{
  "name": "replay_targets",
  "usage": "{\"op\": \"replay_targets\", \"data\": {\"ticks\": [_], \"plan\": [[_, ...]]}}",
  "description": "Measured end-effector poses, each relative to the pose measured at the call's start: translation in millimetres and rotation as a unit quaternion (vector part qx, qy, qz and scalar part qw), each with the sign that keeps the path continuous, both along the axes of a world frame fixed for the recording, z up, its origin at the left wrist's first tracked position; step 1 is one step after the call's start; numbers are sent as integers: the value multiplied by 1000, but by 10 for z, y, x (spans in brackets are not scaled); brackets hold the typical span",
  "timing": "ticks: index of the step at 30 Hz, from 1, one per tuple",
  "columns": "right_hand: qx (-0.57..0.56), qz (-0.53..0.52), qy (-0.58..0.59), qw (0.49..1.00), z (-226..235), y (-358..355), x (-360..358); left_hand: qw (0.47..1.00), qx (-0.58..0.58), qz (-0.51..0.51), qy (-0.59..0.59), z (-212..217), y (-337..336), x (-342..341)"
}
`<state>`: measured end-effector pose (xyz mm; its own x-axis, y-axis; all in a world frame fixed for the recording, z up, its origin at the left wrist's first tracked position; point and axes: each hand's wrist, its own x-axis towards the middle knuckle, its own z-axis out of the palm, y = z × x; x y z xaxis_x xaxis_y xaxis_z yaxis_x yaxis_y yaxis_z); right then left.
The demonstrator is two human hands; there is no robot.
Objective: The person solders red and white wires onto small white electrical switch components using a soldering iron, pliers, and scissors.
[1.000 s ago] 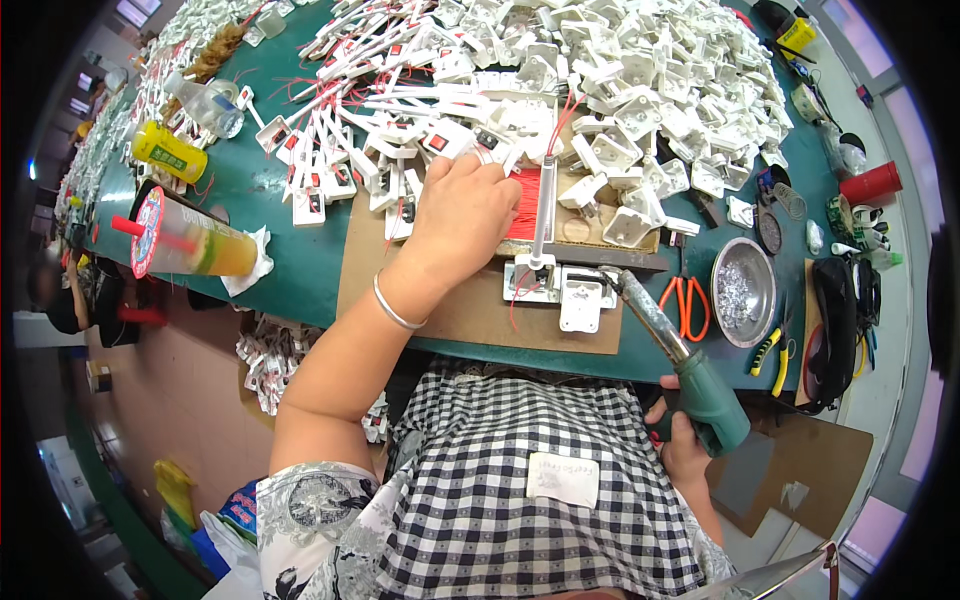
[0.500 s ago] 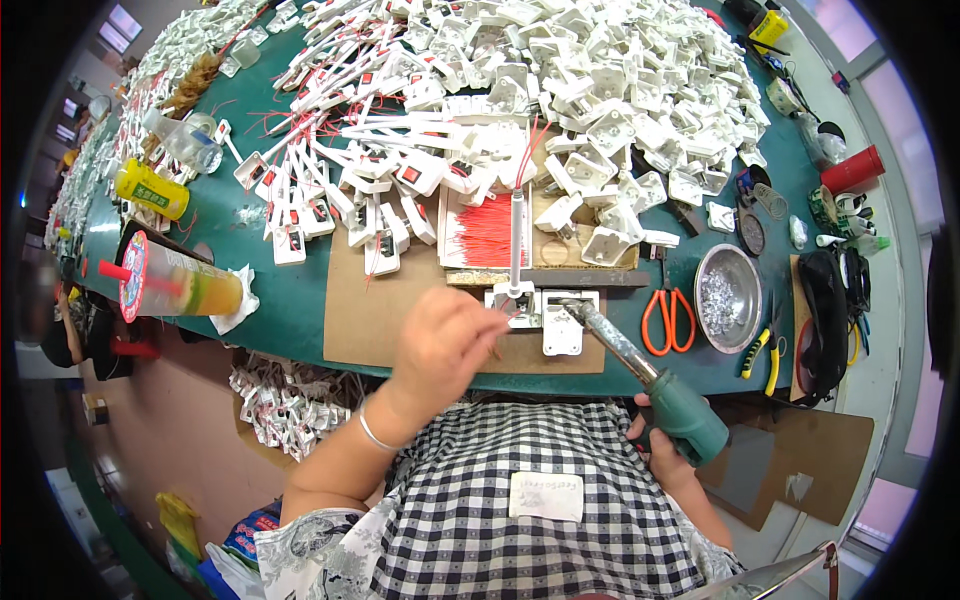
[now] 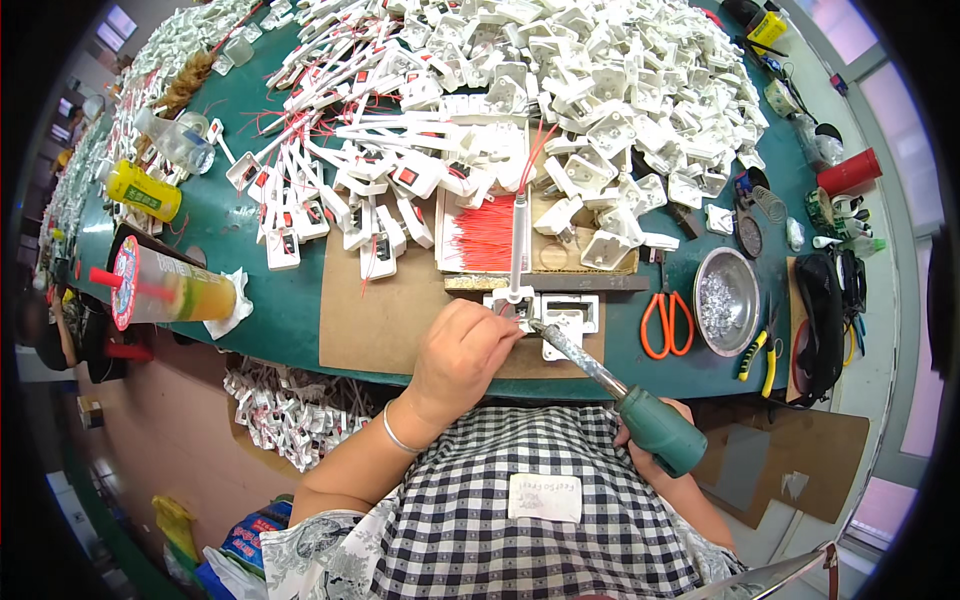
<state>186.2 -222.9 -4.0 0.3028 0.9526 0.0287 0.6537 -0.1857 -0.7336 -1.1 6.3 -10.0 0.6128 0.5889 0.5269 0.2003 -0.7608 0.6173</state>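
My left hand (image 3: pixel 462 352) is closed in a pinch beside a white plastic housing (image 3: pixel 514 299); what its fingertips hold is too small to make out. From that housing a white tube (image 3: pixel 518 240) points away from me, with red wires (image 3: pixel 533 165) coming out of its far end. My right hand (image 3: pixel 640 440) grips the green handle of a soldering iron (image 3: pixel 660 432), partly hidden behind it. The iron's metal tip meets the housing area close to my left fingertips. Under the barrel sits another white plastic part with a rectangular opening (image 3: pixel 572 312).
Behind lie a bundle of cut red wires (image 3: pixel 485 237) and a large heap of white housings (image 3: pixel 620 90). To the right are orange-handled scissors (image 3: pixel 667 325), a metal bowl (image 3: pixel 728 335) of small bits and yellow-handled pliers (image 3: pixel 770 365). A drink cup (image 3: pixel 180 290) stands left.
My left hand has moved slightly right and down, its fingertips now at the housing's near edge. The soldering iron has swung left, bringing its tip from the right-hand part to my left fingertips.
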Motion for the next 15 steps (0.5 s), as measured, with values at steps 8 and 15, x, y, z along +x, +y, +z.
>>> {"op": "replay_targets", "data": {"ticks": [8, 15], "plan": [[35, 13, -83, 996, -13, 97, -10, 1000, -7, 13, -19, -7, 8, 32], [36, 39, -96, 994, 112, 207, -16, 1000, -9, 1, -7, -12, 7, 5]]}}
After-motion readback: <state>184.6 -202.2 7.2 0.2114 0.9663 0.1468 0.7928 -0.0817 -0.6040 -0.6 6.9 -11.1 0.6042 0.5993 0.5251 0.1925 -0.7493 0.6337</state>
